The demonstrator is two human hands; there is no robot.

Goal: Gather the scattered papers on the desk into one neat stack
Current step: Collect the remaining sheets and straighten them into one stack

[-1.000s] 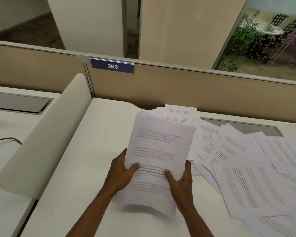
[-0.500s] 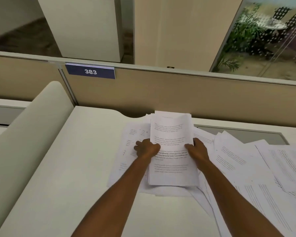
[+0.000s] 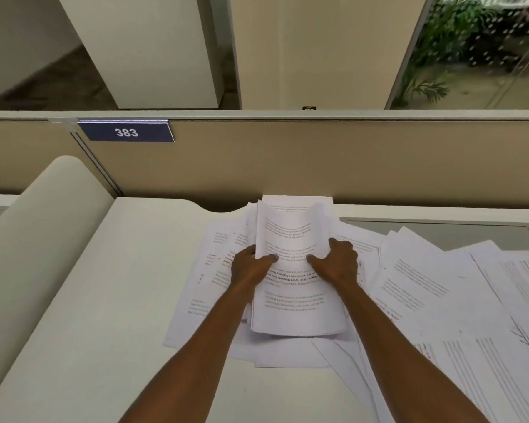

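White printed paper is bunched up between both hands: the left hand [image 3: 251, 267] and right hand [image 3: 338, 262] each grip a side edge of the one gathered stack [image 3: 297, 288], thumbs on top, its long axis running straight away toward the partition [image 3: 318, 160]. It sits on loose sheets [image 3: 208, 300] on the desk [image 3: 104, 300]. Most remaining scattered papers [image 3: 440, 300] fan out rightward, so the right hand's nearer; too overlapped to count, easily over a dozen.

Both arms stretched forward, left hand [image 3: 251, 267] and right hand [image 3: 338, 262] in a curled grip, thumbs pointing inward
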